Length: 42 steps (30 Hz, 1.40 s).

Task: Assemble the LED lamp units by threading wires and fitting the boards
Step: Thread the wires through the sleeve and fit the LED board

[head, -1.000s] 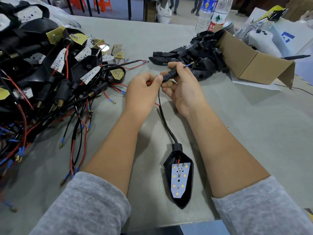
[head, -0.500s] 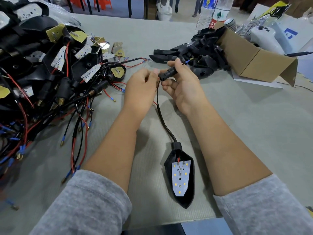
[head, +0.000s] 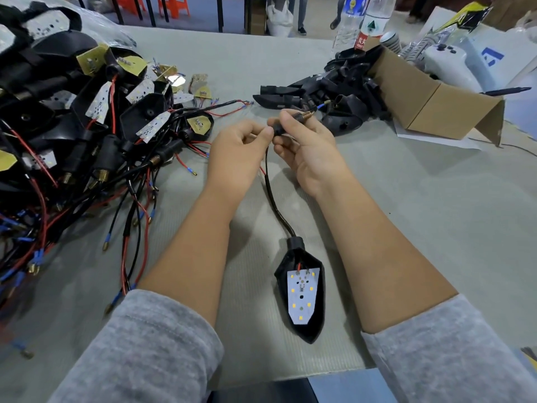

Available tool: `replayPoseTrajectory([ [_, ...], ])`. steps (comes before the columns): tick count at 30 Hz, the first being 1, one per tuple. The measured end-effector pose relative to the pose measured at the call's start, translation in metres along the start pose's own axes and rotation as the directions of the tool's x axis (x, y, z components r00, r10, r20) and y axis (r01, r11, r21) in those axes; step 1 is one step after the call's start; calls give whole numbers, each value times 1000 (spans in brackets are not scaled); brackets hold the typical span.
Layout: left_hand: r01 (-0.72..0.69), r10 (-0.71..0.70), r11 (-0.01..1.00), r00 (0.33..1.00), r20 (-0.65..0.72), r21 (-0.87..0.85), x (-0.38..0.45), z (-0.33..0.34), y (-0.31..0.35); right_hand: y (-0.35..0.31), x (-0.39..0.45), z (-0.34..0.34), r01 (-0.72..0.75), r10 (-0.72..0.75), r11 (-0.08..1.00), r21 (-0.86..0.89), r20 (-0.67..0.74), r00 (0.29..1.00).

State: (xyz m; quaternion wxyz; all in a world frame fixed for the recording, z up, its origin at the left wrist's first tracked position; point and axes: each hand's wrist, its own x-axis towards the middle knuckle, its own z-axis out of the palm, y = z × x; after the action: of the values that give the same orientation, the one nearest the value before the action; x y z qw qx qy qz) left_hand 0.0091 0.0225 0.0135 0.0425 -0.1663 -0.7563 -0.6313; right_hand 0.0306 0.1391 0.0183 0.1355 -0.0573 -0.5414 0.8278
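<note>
A black lamp shell lies on the table between my forearms, with a white LED board seated in it. A black cable runs from the shell's neck up to my hands. My right hand grips a black stem with a brass threaded end, from whose tip a blue-tipped wire sticks out. My left hand pinches the wires at the stem's lower end, thumb against the stem; a bit of red wire shows under it.
A big tangle of assembled lamp units and red and black wires fills the left of the table. Empty black shells spill from a cardboard box at the back right. Water bottles stand behind.
The stem has slid down the wires: its brass thread and more blue-tipped wire now show past my right hand. The lamp shell shifted slightly on the table.
</note>
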Motion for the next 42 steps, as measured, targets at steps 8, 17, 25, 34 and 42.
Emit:
replayPoseTrajectory([
  [8, 102, -106, 993, 992, -72, -51, 5, -1, 0, -1, 3, -1, 3, 7, 996, 94, -107, 994],
  [17, 69, -70, 996, 997, -21, -53, 3, 1, 2, -1, 4, -1, -10, 16, 998, 66, -93, 996],
  [25, 122, -117, 989, 991, 68, -86, 0, 3, 6, 2, 5, 0, 15, -13, 1000, 13, -131, 991],
  [34, 96, -96, 995, 995, 26, 12, 2, 7, 1, 2, 5, 2, 14, -19, 999, -52, -107, 994],
  [42, 175, -170, 983, 982, 80, -62, 3, 5, 1, -2, 6, -3, 57, -32, 993, 108, -224, 974],
])
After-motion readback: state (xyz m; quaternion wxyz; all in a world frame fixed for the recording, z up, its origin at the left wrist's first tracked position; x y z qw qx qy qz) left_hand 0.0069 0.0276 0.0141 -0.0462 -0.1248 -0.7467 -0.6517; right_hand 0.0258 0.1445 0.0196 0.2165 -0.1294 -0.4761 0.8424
